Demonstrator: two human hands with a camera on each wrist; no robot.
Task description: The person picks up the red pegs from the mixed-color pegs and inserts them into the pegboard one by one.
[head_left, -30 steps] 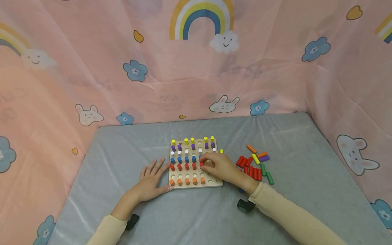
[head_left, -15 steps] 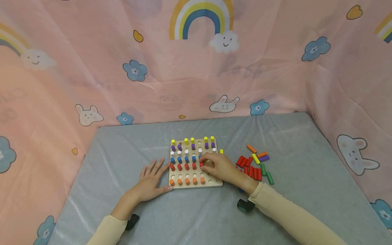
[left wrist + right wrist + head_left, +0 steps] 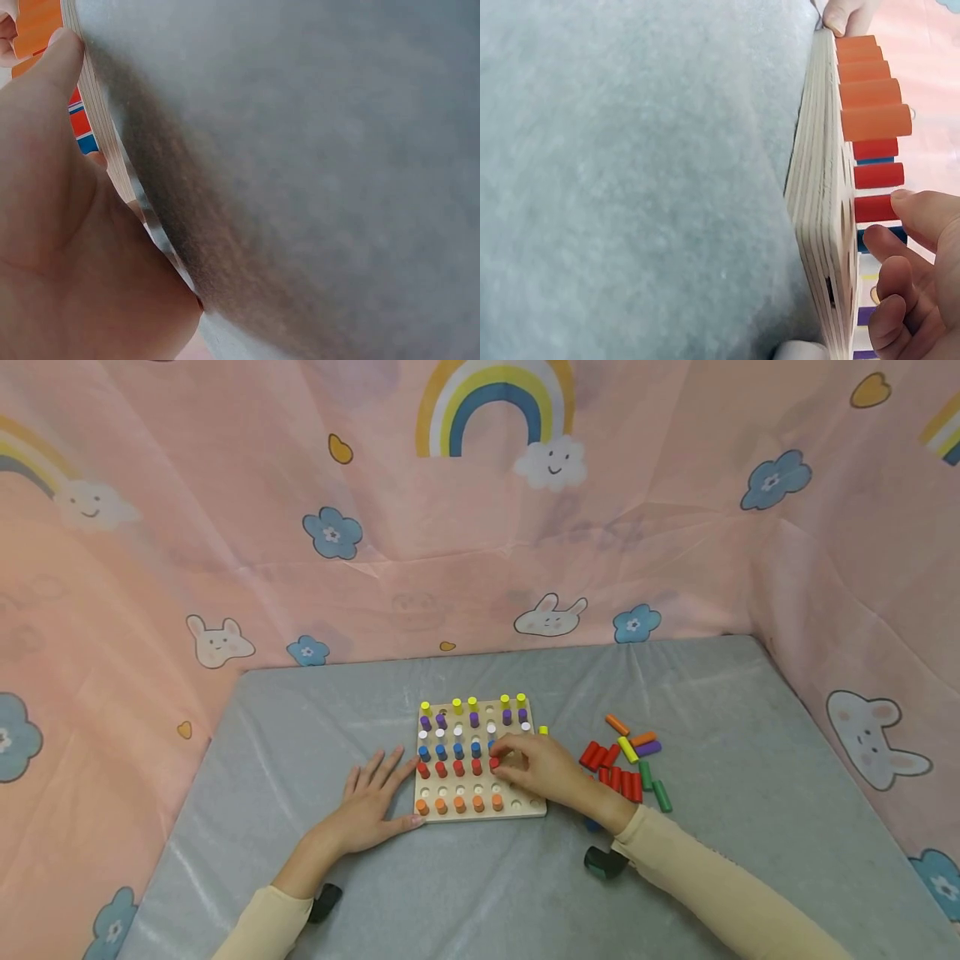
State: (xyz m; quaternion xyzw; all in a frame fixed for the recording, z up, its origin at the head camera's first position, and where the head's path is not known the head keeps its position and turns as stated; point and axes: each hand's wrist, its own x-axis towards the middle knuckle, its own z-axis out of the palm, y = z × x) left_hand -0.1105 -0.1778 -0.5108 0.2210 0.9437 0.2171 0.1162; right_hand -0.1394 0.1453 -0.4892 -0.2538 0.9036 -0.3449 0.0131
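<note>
A pale wooden pegboard [image 3: 450,818] lies on the table, with rows of upright yellow, purple, white, blue, red and orange pegs. My right hand [image 3: 546,770] reaches over its right side and pinches a red peg [image 3: 494,763] that stands at the right end of the red row. In the right wrist view the thumb [image 3: 922,210] touches the end of that peg. My left hand [image 3: 367,806] lies flat with fingers spread, its fingertips and thumb against the board's left edge. Part of the board is hidden beneath the right hand.
Loose red pegs [image 3: 626,786], green pegs [image 3: 662,796], orange pegs [image 3: 617,724], a yellow peg [image 3: 627,749] and a purple peg [image 3: 647,748] lie right of the board. A blue peg [image 3: 592,825] shows partly under the right wrist. Pink printed cloth [image 3: 480,568] hangs behind the grey table [image 3: 465,893].
</note>
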